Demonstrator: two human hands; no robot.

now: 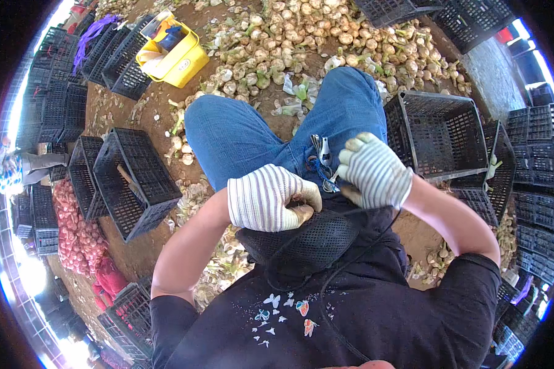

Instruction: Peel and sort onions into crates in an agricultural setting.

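My left hand (272, 199), in a striped knit glove with soiled fingertips, has its thumb and forefinger pinched at the upper edge of a black mesh pouch (321, 240) in my lap. Thin black cord (330, 288) runs from the pouch over my dark shirt. To the right, my right hand (374, 170), gloved alike, hovers by the pouch with curled fingers and the thumb apart. Whether it holds the cord is hidden. Beside its fingertips a bunch of keys (324, 152) with a blue cord lies against my jeans (240, 133).
Beyond my knees spreads a heap of pale bulbs (300, 27), apparently garlic. A black plastic crate (443, 133) stands at right, another crate (136, 180) at left. A yellow caddy (175, 57) is front left. Red mesh sacks (76, 226) and a person's legs (44, 163) are farther left.
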